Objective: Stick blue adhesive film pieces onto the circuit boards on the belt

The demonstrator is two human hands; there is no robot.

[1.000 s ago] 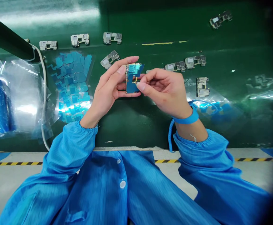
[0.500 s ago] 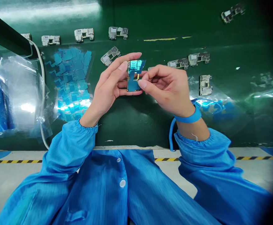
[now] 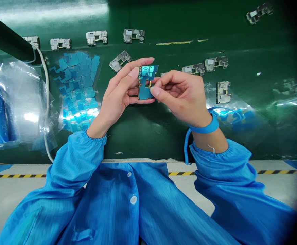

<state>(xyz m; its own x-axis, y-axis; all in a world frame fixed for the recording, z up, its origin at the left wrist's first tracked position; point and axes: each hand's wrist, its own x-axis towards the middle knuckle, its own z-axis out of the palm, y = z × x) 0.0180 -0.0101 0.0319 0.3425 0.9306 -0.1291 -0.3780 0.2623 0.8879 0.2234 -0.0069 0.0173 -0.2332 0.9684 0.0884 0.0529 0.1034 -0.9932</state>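
Observation:
Upright between my hands is a phone circuit board (image 3: 140,81), its face covered in large part by a cut piece of blue film (image 3: 144,91). My left hand (image 3: 120,85) is closed on it, thumb at the upper left edge and fingers behind and below. At the lower right edge, the thumb and forefinger of my right hand (image 3: 180,95) pinch together against the blue film; the exact grip is partly hidden. A blue wrist strap (image 3: 206,126) with a coiled cord is on my right wrist. Another board (image 3: 120,61) lies just beyond my left hand.
Several boards (image 3: 97,37) form a far row on the green table (image 3: 143,136); more lie right. Left are a sheet of blue film pieces (image 3: 78,85), plastic bags (image 3: 23,98), a white cable (image 3: 47,102) and a dark post (image 3: 8,34). Another plastic bag (image 3: 247,119) lies right.
The far row of boards and the board at the upper right have shifted a little to the right. Both hands and the board between them look almost unmoved.

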